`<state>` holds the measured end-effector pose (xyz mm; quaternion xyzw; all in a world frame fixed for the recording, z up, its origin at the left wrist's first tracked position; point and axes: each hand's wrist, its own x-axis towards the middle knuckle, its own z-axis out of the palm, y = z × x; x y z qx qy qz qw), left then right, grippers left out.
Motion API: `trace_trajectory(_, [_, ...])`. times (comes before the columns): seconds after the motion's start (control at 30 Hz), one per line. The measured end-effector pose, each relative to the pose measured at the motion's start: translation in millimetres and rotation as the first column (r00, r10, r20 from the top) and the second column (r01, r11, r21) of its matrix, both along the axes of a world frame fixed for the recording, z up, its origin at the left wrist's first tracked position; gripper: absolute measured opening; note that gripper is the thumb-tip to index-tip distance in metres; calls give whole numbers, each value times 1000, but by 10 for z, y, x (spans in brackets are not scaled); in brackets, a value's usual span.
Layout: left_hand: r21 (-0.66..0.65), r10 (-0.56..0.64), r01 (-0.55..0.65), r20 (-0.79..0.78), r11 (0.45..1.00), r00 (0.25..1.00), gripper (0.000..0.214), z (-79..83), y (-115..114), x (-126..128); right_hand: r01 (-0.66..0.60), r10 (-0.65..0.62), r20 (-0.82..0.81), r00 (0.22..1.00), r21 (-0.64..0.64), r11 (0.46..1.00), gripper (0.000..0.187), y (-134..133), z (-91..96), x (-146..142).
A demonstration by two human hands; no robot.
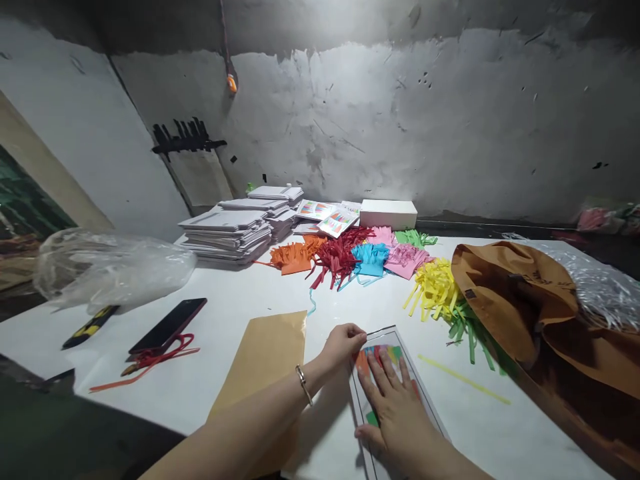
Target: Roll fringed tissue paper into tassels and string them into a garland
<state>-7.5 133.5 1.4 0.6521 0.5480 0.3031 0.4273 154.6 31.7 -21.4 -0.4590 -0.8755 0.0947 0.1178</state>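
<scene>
A clear packet (400, 393) holding coloured paper strips lies on the white table (240, 293) in front of me. My right hand (395, 407) rests flat on it, fingers stretched out and spread. At the packet's far left corner, my left hand (343, 343) pinches the top edge with curled fingers; a bangle sits on that wrist. A tan paper sheet (265, 360) lies just left of my left forearm.
Piles of cut paper strips in orange (295, 255), red (337, 257), blue (371, 258), pink (405, 259), yellow (434, 287) and green lie mid-table. Stacks of white packets (230, 237), a white box (387, 213), a brown bag (520, 300), a phone (167, 327) and a plastic bag (110, 267) surround them.
</scene>
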Motion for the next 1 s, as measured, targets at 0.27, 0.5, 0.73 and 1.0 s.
trace_trajectory(0.27, [-101,-105,88,-181,991,978,22,-180,145,-105,31,-30,22,999,-17,999,83,18,-248,37])
trace_trajectory(0.5, [-49,-117,108,-262,993,958,22,-170,104,-107,76,-72,109,991,-32,997,86,-155,-394,-47])
trace_trajectory(0.73, [129,-35,70,-252,989,967,19,1,16,-77,5,-31,76,997,319,948,82,-277,-738,-18])
trace_trajectory(1.0, [334,525,-489,-22,806,851,32,372,-836,-1711,-94,76,56,996,527,844,84,-266,-559,224])
